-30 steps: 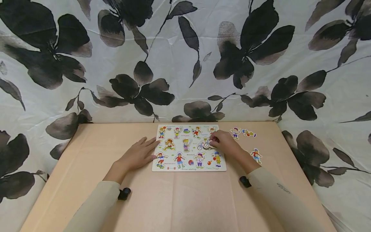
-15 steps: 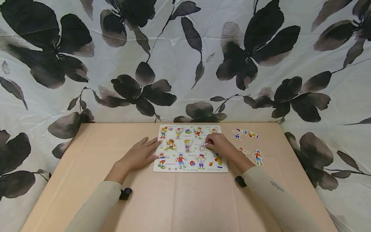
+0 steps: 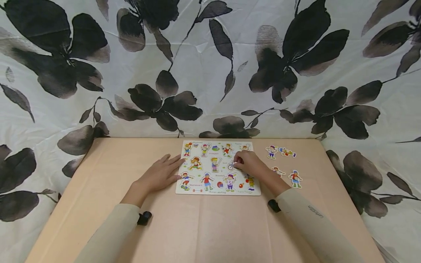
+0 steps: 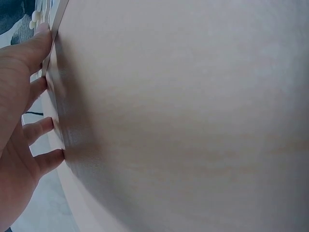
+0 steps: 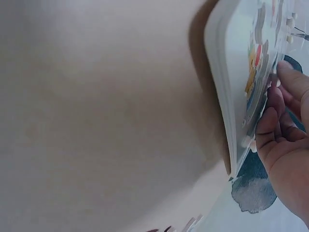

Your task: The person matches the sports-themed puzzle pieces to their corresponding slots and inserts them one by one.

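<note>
A white puzzle board point(image 3: 196, 179) with colourful sports figures lies on the table. My left hand point(image 3: 160, 172) rests at its left edge, fingers spread; in the left wrist view, fingertips point(image 4: 44, 30) touch the board's edge point(image 4: 60, 17). My right hand point(image 3: 250, 165) is over the board's right side, its thumb and fingers pinching a figure piece with wheels point(image 3: 230, 166), mostly hidden by the hand. A small pale knob point(image 5: 274, 80) shows between those fingers in the right wrist view. Whether that piece sits fully in its recess, I cannot tell.
Several loose figure pieces lie right of the board: one in purple and white point(image 3: 271, 152), one lying sideways point(image 3: 287, 152), one partly behind the right forearm point(image 3: 278, 171), and one in red and blue point(image 3: 295, 179). Floral cloth point(image 3: 210, 84) hangs behind the table point(image 3: 197, 226).
My right hand has shifted slightly left and covers more of the wheeled piece, uncovering a loose piece beside the forearm. My left hand stays at the board's edge. The head view has drifted slightly.
</note>
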`<state>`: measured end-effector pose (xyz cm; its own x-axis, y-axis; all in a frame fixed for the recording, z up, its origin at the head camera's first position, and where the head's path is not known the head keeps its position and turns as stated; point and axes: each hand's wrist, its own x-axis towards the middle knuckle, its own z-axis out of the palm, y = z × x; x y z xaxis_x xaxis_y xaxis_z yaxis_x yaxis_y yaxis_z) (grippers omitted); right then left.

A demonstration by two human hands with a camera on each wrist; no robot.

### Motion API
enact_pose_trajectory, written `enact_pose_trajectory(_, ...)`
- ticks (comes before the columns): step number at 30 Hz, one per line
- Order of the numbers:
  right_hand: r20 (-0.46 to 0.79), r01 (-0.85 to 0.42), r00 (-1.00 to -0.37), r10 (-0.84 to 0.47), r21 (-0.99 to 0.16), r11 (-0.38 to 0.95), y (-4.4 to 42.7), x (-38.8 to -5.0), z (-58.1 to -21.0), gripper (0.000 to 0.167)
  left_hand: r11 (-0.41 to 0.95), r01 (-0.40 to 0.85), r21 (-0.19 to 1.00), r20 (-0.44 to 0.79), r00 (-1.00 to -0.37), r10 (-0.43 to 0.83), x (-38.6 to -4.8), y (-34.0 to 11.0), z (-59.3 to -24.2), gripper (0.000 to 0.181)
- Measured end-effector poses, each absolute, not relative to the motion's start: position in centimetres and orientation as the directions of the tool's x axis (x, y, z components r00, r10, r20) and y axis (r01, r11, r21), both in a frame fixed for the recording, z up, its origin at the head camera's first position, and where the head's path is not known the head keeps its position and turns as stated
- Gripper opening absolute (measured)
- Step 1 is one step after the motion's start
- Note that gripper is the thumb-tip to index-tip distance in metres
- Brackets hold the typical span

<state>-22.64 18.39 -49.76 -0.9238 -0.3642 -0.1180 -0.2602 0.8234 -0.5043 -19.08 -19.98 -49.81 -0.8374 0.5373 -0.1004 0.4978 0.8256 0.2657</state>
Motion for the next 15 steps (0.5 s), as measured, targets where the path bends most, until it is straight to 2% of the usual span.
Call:
enact_pose_trajectory(7, -0.090, -0.227, -0.942, -0.323, -0.537, 0.813, 19.9, -21.7, -48.7, 0.018, 0.830, 0.494, 0.261, -0.113, -0.838, 0.534, -19.1, -19.7, -49.6, 0.069)
enact_pose_trajectory(15, 0.007, -0.243, -0.958, -0.286, -0.552, 0.798, 24.3, -20.9, -47.9, 0.017, 0.833, 0.483, 0.270, -0.116, -0.842, 0.526, -19.0, -19.7, -49.3, 0.069)
